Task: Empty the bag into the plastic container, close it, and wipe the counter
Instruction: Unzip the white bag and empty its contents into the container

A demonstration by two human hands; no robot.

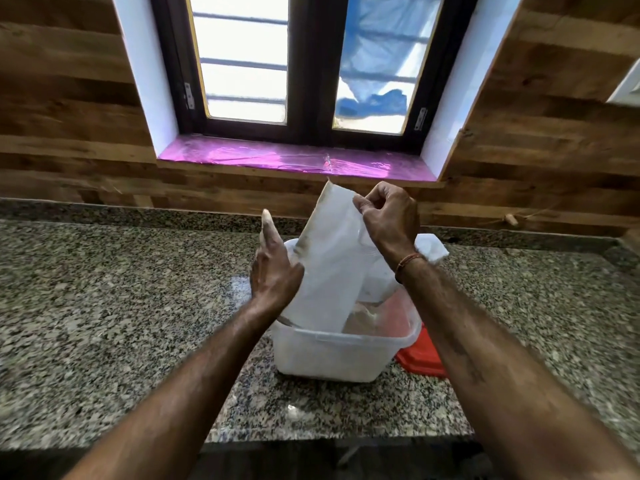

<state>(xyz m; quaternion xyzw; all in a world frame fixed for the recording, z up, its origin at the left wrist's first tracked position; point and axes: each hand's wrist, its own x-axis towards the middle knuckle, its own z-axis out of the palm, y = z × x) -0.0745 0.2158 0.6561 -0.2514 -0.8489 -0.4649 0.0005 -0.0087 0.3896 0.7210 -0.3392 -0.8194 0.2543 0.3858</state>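
A white plastic bag hangs upside down over a translucent white plastic container that stands on the granite counter. My right hand pinches the bag's upper corner. My left hand lies flat against the bag's left side, fingers straight. The bag's mouth reaches into the container, where a heap of pale brown powder shows. A red lid lies on the counter right of the container, partly behind my right forearm.
A white cloth lies on the counter behind the container, near the wood-panelled wall. A window with a pink-lined sill sits above. The counter's front edge runs below my forearms.
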